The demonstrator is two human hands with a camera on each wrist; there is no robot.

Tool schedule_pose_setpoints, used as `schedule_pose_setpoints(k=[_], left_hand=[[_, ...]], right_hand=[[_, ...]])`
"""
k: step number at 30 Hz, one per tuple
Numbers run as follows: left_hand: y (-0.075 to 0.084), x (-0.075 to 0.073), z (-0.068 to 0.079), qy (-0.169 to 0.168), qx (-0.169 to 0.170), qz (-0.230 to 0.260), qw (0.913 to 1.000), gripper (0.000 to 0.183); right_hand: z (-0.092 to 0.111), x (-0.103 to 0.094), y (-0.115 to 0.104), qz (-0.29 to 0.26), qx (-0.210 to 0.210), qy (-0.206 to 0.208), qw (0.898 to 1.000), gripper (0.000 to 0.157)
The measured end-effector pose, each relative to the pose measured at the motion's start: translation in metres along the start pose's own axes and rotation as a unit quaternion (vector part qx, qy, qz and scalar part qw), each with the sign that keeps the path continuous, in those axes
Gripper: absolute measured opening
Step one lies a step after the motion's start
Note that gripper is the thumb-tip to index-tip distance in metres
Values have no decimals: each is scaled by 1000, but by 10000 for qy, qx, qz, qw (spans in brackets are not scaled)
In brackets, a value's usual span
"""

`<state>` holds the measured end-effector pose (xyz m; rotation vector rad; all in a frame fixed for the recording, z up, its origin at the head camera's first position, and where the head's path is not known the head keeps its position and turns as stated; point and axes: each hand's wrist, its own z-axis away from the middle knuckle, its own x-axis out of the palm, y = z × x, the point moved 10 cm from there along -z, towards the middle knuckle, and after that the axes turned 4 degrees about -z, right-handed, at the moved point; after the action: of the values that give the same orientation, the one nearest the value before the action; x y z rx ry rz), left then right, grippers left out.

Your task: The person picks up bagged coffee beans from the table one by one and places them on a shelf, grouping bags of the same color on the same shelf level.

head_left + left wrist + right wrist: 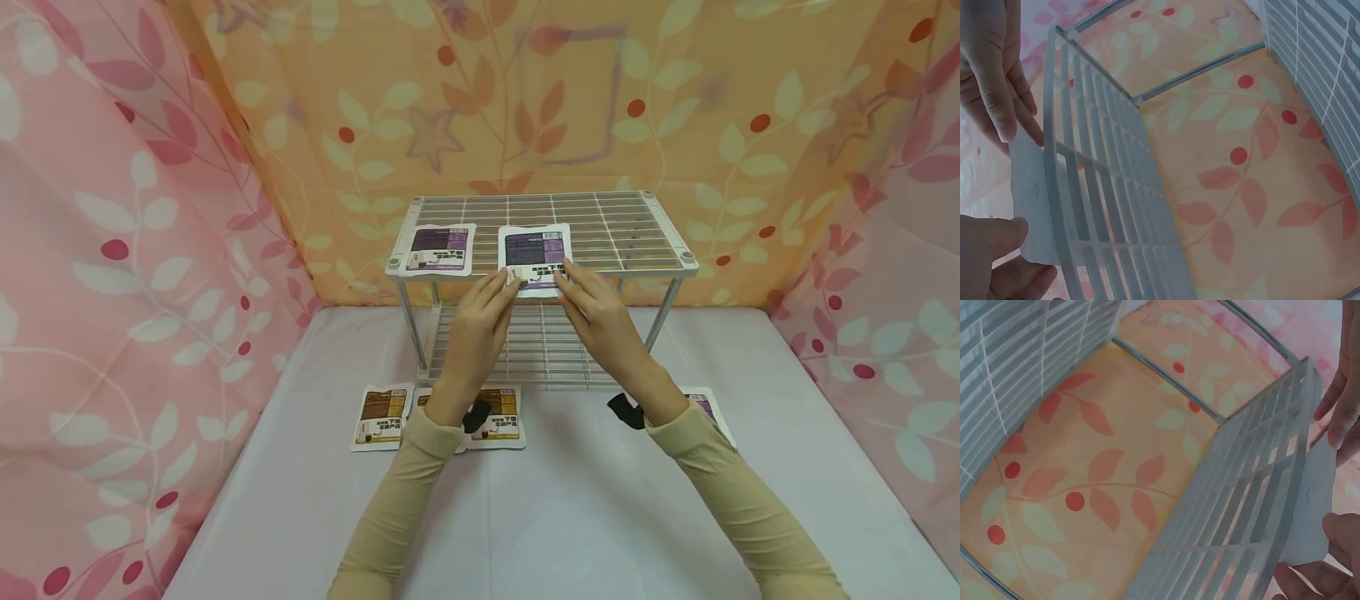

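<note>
Fingers point(492, 292) of left hand point(474, 331) and right hand point(606, 323) pinch the purple-labelled pouch point(534, 248) between them at its near corners.

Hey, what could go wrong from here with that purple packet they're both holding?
The held packet sticks out past the upper shelf's front rail, so it might tip off if the left hand and right hand let go now. The left hand could also nudge the neighbouring purple packet, which lies by that same rail. Lowering the left sleeve might disturb the brown packets below.
</note>
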<state>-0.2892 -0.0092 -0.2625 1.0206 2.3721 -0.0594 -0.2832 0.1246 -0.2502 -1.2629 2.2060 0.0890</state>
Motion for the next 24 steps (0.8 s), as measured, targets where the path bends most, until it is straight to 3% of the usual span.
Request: schedule_pose_setpoints(k=[11, 24], left_hand=[[-1, 3, -14, -337, -52, -668, 9972, 28], [-3, 18, -21, -1085, -300, -1569, 9812, 37]], right_hand=[[-10, 5, 8, 480, 285, -260, 9981, 32], [-16, 10, 18, 1029, 422, -524, 9924, 34]])
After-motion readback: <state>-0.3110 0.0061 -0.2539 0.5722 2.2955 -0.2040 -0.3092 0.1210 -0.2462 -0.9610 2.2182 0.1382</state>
